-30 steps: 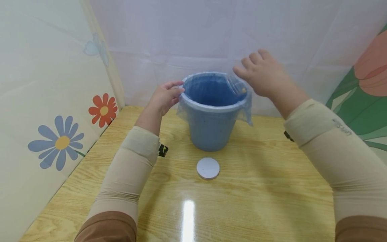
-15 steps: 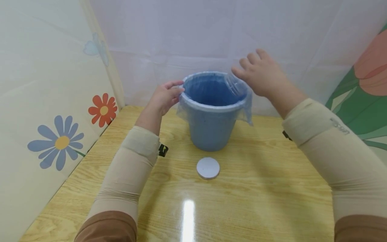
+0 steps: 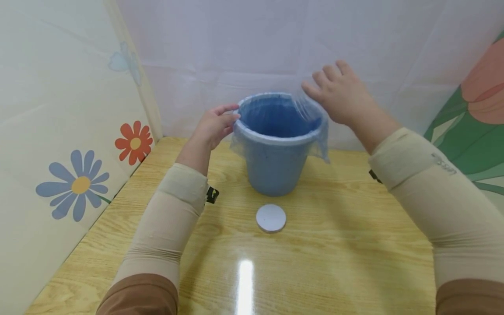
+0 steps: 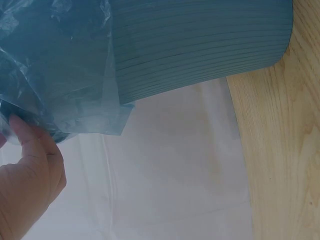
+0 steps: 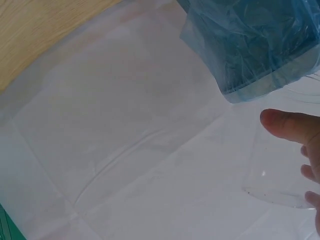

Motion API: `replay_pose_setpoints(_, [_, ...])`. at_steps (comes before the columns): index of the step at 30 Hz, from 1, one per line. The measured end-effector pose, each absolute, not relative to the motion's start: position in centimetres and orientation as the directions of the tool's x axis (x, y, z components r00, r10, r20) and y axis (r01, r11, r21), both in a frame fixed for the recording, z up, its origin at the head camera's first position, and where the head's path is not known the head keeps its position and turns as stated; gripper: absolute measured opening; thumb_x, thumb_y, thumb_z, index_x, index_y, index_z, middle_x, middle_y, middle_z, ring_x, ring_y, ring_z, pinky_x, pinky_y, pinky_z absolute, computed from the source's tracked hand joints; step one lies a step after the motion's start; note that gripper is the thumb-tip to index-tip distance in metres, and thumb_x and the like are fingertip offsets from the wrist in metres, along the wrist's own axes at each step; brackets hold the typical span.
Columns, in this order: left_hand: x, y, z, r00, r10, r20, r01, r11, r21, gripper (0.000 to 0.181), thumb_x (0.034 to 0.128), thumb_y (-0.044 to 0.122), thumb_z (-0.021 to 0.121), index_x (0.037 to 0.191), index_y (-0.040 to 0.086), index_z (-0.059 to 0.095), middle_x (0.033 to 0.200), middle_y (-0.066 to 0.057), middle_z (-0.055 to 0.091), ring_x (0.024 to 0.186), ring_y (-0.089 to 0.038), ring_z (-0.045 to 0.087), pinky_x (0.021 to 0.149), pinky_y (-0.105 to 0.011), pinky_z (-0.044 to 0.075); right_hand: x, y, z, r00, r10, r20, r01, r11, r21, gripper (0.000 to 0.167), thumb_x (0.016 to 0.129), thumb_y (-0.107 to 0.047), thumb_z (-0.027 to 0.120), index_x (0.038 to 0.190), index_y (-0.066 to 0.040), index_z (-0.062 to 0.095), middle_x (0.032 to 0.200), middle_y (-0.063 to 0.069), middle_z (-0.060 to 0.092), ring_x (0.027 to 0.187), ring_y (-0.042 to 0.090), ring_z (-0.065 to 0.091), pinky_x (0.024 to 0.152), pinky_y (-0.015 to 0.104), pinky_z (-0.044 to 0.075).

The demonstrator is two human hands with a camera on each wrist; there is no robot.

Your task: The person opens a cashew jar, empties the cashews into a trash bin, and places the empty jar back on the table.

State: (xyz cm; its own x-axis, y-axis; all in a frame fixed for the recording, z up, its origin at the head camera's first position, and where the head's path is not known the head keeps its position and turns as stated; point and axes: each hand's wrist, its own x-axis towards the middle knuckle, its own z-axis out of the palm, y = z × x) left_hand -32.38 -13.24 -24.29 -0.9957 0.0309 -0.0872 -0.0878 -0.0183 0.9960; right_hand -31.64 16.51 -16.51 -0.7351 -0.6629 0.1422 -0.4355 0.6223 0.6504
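A blue bin stands on the table, lined with a thin translucent blue bag folded over its rim. My left hand grips the rim at the left side, thumb and fingers on the bagged edge. Over the right side of the opening, my right hand holds a clear plastic jar, tipped with its mouth toward the bin. In the head view the jar is see-through and partly covered by the hand. No contents are visible in the jar. The bottom of the bin's inside is hidden.
A round white lid lies on the wooden table in front of the bin. A pale cloth wall rises close behind the bin, and a flower-printed panel borders the left.
A small yellow bit seen in the jar near its mouth one second ago is no longer visible. The right hand has shifted slightly upward; the left hand stays on the rim.
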Motion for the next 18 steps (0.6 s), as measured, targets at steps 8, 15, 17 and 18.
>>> replay_pose_setpoints(8, [-32.42, -13.22, -24.30, -0.996, 0.032, -0.089, -0.090, -0.018, 0.996, 0.038, 0.0879, 0.010, 0.061, 0.125, 0.017, 0.056, 0.127, -0.004, 0.050, 0.109, -0.016, 0.054, 0.093, -0.027, 0.046, -31.59, 16.60, -16.72, -0.743, -0.659, 0.122, -0.442, 0.618, 0.651, 0.064, 0.083, 0.004, 0.055, 0.138, -0.011, 0.026, 0.131, 0.026, 0.035, 0.120, 0.045, 0.029, 0.105, 0.061, 0.014])
replay_pose_setpoints(15, [-32.46, -13.23, -24.39, -0.996, 0.032, -0.084, -0.085, -0.033, 0.996, 0.039, 0.0879, 0.009, 0.060, 0.126, 0.016, 0.055, 0.127, -0.005, 0.050, 0.110, -0.017, 0.054, 0.092, -0.027, 0.046, -31.65, 16.94, -16.87, -0.760, -0.633, 0.150, -0.443, 0.672, 0.593, 0.066, 0.083, -0.001, 0.058, 0.140, -0.008, 0.025, 0.132, 0.027, 0.034, 0.121, 0.047, 0.028, 0.105, 0.062, 0.013])
replay_pose_setpoints(17, [-32.48, -13.23, -24.42, -0.996, 0.031, -0.086, -0.087, -0.034, 0.996, 0.039, 0.0878, 0.009, 0.060, 0.126, 0.016, 0.055, 0.127, -0.004, 0.050, 0.110, -0.016, 0.054, 0.092, -0.027, 0.046, -31.63, 17.23, -16.91, -0.777, -0.608, 0.163, -0.432, 0.703, 0.565, 0.071, 0.082, -0.008, 0.064, 0.140, -0.006, 0.023, 0.132, 0.027, 0.034, 0.121, 0.047, 0.028, 0.104, 0.062, 0.015])
replay_pose_setpoints(18, [-32.49, -13.22, -24.42, -0.996, 0.032, -0.086, -0.087, -0.034, 0.996, 0.039, 0.0878, 0.009, 0.060, 0.125, 0.016, 0.055, 0.127, -0.004, 0.050, 0.110, -0.016, 0.054, 0.092, -0.027, 0.046, -31.61, 17.40, -16.93, -0.786, -0.594, 0.170, -0.423, 0.718, 0.552, 0.075, 0.080, -0.013, 0.068, 0.140, -0.006, 0.023, 0.132, 0.027, 0.034, 0.121, 0.047, 0.028, 0.104, 0.062, 0.016])
